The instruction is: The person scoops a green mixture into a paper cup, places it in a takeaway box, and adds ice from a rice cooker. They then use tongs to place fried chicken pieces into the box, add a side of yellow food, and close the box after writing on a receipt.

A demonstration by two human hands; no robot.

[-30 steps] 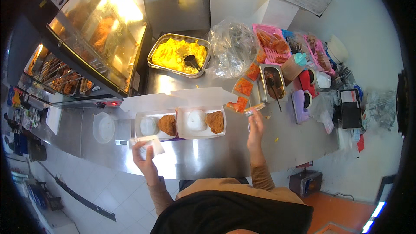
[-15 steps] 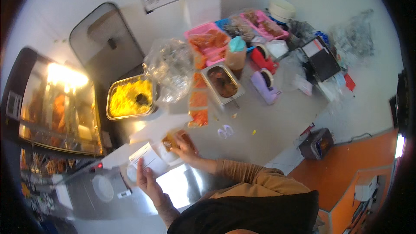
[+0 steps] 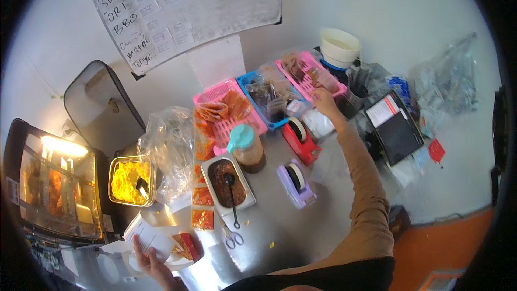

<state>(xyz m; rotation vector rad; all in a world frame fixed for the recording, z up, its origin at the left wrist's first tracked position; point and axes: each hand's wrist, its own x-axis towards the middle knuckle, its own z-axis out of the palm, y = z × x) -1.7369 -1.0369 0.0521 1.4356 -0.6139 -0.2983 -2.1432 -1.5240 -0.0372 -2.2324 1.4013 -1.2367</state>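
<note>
Low on the left, my left hand (image 3: 152, 264) grips the raised lid of a white paper food box (image 3: 144, 238), its fingers against the printed panel. In the box beside it lies brown and red food or packets (image 3: 186, 247), too small to name surely. My right arm reaches far across the table. My right hand (image 3: 324, 101) is at the near end of a pink basket (image 3: 307, 90) with small sachets of brown contents (image 3: 322, 78). Its fingers look closed at the basket's edge; what they pinch, if anything, is hidden.
Between my arms stand a blue basket (image 3: 249, 78), another pink basket (image 3: 225, 136), a turquoise-lidded jug (image 3: 249, 153), a steel pan of dark sauce (image 3: 218, 170), two tape dispensers (image 3: 307, 151) and scissors (image 3: 233, 238). A yellow-food tray (image 3: 129, 180) and a lit display cabinet (image 3: 59, 183) are left.
My right hand has left the food box and stretched forward and right to the pink basket. My left hand has stayed at the box lid. The view has tilted up.
</note>
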